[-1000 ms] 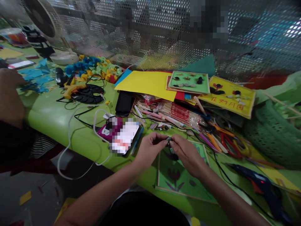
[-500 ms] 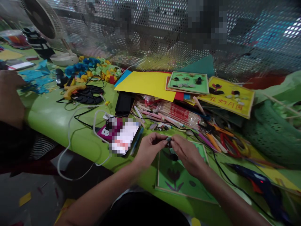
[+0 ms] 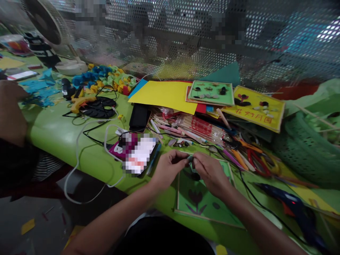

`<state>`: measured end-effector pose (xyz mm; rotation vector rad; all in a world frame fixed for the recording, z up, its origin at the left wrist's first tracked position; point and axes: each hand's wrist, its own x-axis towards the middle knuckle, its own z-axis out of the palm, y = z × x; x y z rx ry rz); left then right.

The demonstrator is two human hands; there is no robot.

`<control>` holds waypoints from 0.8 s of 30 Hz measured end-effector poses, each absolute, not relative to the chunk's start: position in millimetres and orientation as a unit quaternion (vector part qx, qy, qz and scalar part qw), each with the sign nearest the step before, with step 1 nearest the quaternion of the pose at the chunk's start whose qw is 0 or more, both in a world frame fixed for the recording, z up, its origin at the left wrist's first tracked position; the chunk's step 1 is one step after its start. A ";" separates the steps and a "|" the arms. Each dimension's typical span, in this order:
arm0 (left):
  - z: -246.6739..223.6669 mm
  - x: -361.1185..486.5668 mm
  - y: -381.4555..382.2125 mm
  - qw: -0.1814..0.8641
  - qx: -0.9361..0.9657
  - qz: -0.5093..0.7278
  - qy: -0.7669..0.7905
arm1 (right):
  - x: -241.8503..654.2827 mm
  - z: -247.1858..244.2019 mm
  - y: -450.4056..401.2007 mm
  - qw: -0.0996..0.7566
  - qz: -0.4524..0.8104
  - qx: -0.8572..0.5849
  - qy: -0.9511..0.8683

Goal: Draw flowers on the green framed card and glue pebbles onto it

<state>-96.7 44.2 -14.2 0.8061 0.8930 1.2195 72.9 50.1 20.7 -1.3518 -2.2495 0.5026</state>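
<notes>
Both hands meet above a green framed picture (image 3: 186, 198) that shows a dark tulip shape and dark pebbles. My left hand (image 3: 168, 168) pinches a small grey-green stone (image 3: 190, 159) between thumb and fingertips. From the other side, my right hand (image 3: 211, 173) has its closed fingertips on the same stone. Part of the picture's upper area is hidden under my right hand. Beyond my hands lie loose pebbles (image 3: 180, 142) and a bundle of wooden sticks (image 3: 202, 125).
A blue glue gun (image 3: 289, 200) rests at the right by a green basket (image 3: 305, 148). A phone (image 3: 140, 154) with white cables is left of my hands. Framed pictures (image 3: 209, 92) and yellow card (image 3: 164, 95) lie behind. Another person's arm (image 3: 12, 113) is at far left.
The view has shifted very slightly. Both hands keep the stone in nearly the same place above the picture.
</notes>
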 end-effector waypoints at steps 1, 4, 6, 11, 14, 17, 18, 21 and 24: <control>-13.9 -96.6 44.3 0.656 0.355 0.538 0.393 | 73.5 19.6 50.5 0.237 0.182 -0.492 -0.818; -12.8 -96.9 44.9 0.662 0.345 0.542 0.386 | 74.8 16.9 51.4 0.246 0.189 -0.489 -0.815; -12.3 -97.5 45.3 0.668 0.333 0.544 0.383 | 74.6 16.5 51.4 0.246 0.197 -0.485 -0.816; -11.9 -99.4 45.2 0.624 0.384 0.542 0.412 | 72.1 17.3 50.7 0.242 0.163 -0.483 -0.825; -11.0 -99.0 44.6 0.597 0.417 0.539 0.423 | 71.2 16.6 51.4 0.254 0.152 -0.485 -0.823; -10.7 -97.4 44.5 0.610 0.407 0.540 0.414 | 71.0 17.3 51.9 0.267 0.173 -0.493 -0.810; -11.0 -96.9 44.6 0.617 0.401 0.540 0.409 | 71.3 18.4 52.0 0.270 0.182 -0.497 -0.805; -11.5 -96.5 45.1 0.630 0.388 0.538 0.404 | 73.5 23.9 52.1 0.283 0.213 -0.508 -0.785; -10.2 -98.1 45.7 0.632 0.379 0.538 0.408 | 77.9 32.4 50.6 0.317 0.250 -0.508 -0.761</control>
